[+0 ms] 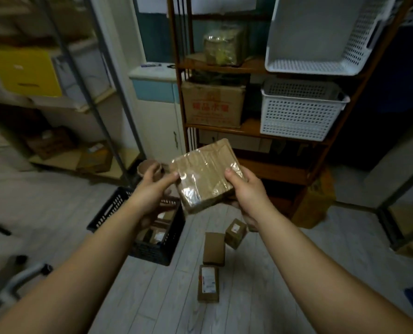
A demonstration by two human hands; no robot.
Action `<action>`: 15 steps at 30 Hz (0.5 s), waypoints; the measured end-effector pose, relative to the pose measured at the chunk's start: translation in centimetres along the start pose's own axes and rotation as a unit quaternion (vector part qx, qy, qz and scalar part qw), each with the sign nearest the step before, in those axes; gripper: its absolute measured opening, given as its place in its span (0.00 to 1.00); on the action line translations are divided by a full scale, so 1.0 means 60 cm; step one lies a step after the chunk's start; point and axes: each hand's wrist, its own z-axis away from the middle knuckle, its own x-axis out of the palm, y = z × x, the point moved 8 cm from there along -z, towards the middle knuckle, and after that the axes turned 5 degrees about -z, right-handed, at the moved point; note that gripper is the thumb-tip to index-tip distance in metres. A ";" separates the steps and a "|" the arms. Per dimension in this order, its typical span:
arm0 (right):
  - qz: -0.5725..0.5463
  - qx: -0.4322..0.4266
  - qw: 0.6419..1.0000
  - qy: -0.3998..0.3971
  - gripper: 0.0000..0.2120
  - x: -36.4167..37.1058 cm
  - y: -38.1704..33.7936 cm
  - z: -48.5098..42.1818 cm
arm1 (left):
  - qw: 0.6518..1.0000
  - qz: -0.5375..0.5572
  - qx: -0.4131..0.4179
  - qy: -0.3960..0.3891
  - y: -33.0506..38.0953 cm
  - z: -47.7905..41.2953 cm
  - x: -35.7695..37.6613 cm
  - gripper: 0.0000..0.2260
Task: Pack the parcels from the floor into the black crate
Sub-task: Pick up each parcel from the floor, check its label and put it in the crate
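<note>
Both hands hold a flat brown parcel (pixel 204 174) wrapped in shiny clear tape, raised in the air. My left hand (pixel 153 186) grips its left edge and my right hand (pixel 245 189) grips its right edge. Below and to the left, the black crate (pixel 152 251) sits on the floor with several parcels inside, partly hidden by my left forearm. Three more parcels lie on the floor to the crate's right: a small box (pixel 235 233), a plain brown box (pixel 214 248) and a box with a white label (pixel 208 283).
A wooden shelf unit (pixel 249 133) stands behind the parcels with a cardboard box (pixel 214 104) and white baskets (pixel 299 112). A metal rack (pixel 85 75) stands at the left. A yellow-brown box (pixel 314 201) rests by the shelf's foot. A chair base (pixel 15 280) sits at the lower left.
</note>
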 end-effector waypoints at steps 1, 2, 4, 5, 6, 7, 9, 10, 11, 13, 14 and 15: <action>-0.031 0.005 0.999 0.005 0.05 0.016 0.002 0.006 | 1.000 -0.004 -0.014 -0.016 -0.009 0.007 -0.004 0.35; -0.048 0.002 0.999 0.005 0.04 0.034 0.007 0.010 | 0.999 -0.008 -0.025 -0.045 -0.016 0.017 -0.003 0.32; -0.033 -0.014 0.999 -0.004 0.04 0.075 0.016 0.014 | 0.997 0.016 -0.012 -0.078 -0.008 0.026 -0.017 0.26; -0.010 -0.020 1.000 -0.009 0.05 0.099 0.025 0.014 | 0.997 0.018 0.009 -0.077 0.005 0.026 -0.035 0.24; 0.018 -0.028 0.999 -0.016 0.07 0.124 0.034 0.010 | 0.997 0.015 0.030 -0.070 0.018 0.024 -0.059 0.23; 0.052 -0.040 0.998 -0.022 0.09 0.150 0.044 0.004 | 0.997 0.012 0.045 -0.059 0.029 0.019 -0.088 0.22; 0.116 -0.074 0.990 -0.024 0.15 0.210 0.053 -0.009 | 0.997 0.012 0.063 -0.039 0.048 0.008 -0.155 0.21; 0.133 -0.094 0.986 -0.025 0.21 0.243 0.058 -0.015 | 0.997 0.012 0.068 -0.031 0.052 0.000 -0.192 0.21; 0.142 -0.113 0.983 -0.028 0.28 0.277 0.063 -0.020 | 0.997 0.015 0.069 -0.028 0.053 -0.007 -0.230 0.21; 0.160 -0.134 0.977 -0.037 0.39 0.343 0.076 -0.029 | 0.997 0.015 0.063 -0.032 0.050 -0.019 -0.296 0.20; 0.173 -0.136 0.974 -0.045 0.42 0.376 0.084 -0.033 | 0.998 0.011 0.060 -0.035 0.048 -0.025 -0.325 0.20; 0.191 -0.134 0.971 -0.054 0.45 0.407 0.093 -0.037 | 0.997 -0.001 0.062 -0.036 0.044 -0.033 -0.352 0.22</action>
